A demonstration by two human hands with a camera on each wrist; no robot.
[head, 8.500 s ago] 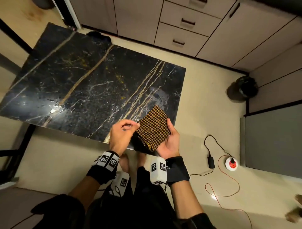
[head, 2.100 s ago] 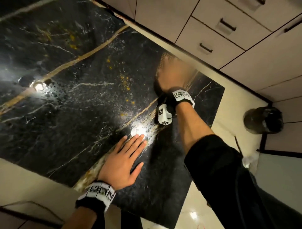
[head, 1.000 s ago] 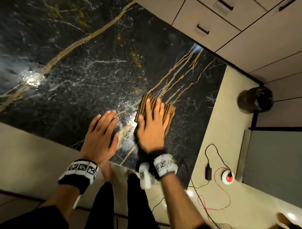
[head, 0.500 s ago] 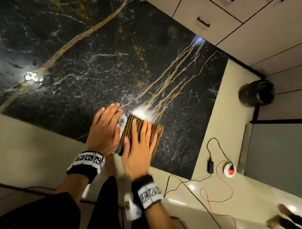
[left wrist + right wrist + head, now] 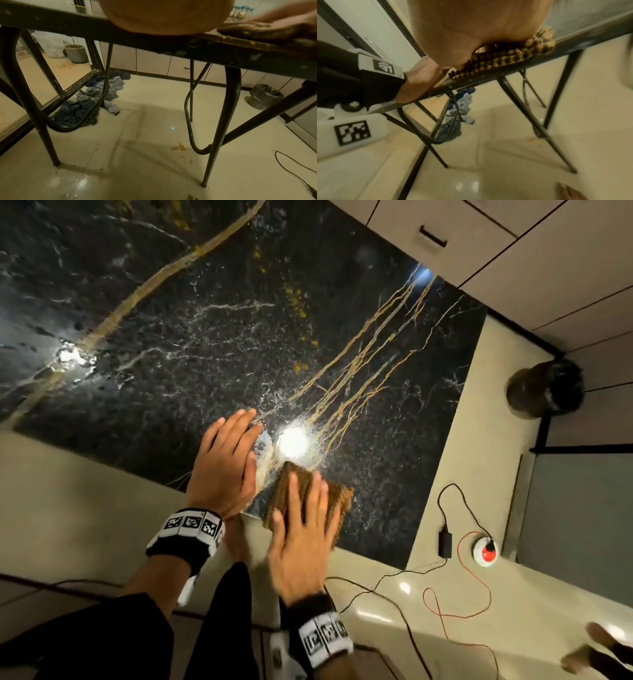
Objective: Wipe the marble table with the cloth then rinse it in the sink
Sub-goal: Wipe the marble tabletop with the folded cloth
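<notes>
you're mid-wipe, right hand (image 5: 301, 542) flat on the cloth (image 5: 337, 499) at the counter (image 5: 205, 337) edge (left hand (image 5: 224, 465) flat, empty); lift it sinkward next.

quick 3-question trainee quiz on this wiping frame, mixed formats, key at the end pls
1. True or false: the right hand lies flat on the cloth.
2. Where on the table is the cloth? A) far corner B) middle C) near edge
3. Fill in: the left hand rests on the ____.

Key: 1 true; 2 C; 3 table
</notes>
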